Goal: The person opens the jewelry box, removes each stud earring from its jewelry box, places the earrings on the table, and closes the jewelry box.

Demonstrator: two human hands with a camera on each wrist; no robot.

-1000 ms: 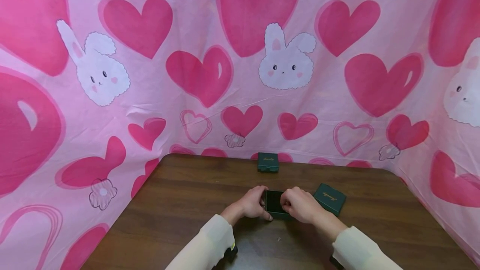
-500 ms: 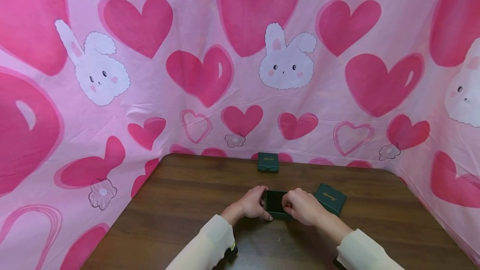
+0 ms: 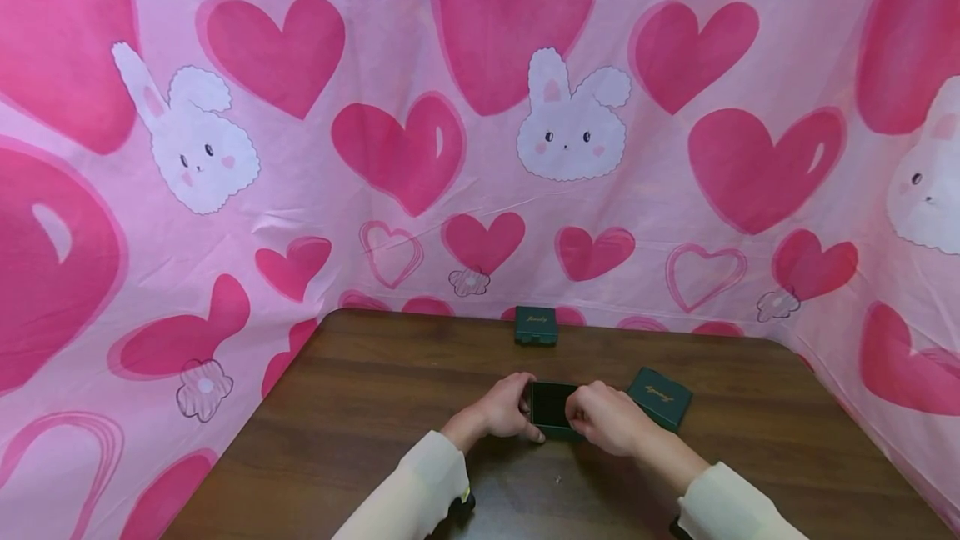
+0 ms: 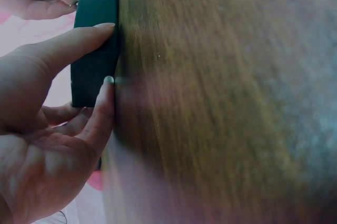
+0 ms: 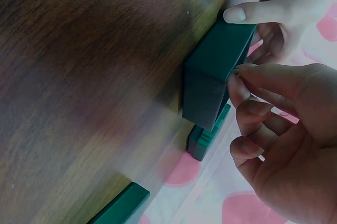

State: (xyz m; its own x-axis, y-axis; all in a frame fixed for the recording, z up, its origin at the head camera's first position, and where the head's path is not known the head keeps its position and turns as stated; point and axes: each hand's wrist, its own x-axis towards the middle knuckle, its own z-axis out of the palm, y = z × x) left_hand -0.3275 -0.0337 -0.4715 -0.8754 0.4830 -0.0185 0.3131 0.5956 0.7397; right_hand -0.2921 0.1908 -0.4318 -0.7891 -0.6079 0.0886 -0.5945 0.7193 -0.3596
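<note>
A small dark green box (image 3: 564,432) with a black inside stands on the table, its top off. My left hand (image 3: 504,408) grips its left end, thumb on the near side and fingers round the end and far side. Over the open top, my right hand (image 3: 606,417) pinches a tiny shiny metal piece (image 5: 236,71) between thumb and forefinger, right at the rim. Most of that piece is hidden by the fingertips, and I cannot tell its kind. Just right of the box lies a flat green lid (image 3: 660,398) with gold script.
A second green box (image 3: 536,325), closed and with gold script, stands near the table's back edge. A tiny pale speck (image 3: 557,480) lies on the brown wooden table (image 3: 375,407) in front of the hands. A pink heart-print cloth (image 3: 487,190) hangs around the table.
My right hand has shifted slightly right and toward me along the box, showing a little more of its black inside. The left hand and the other boxes stay put.
</note>
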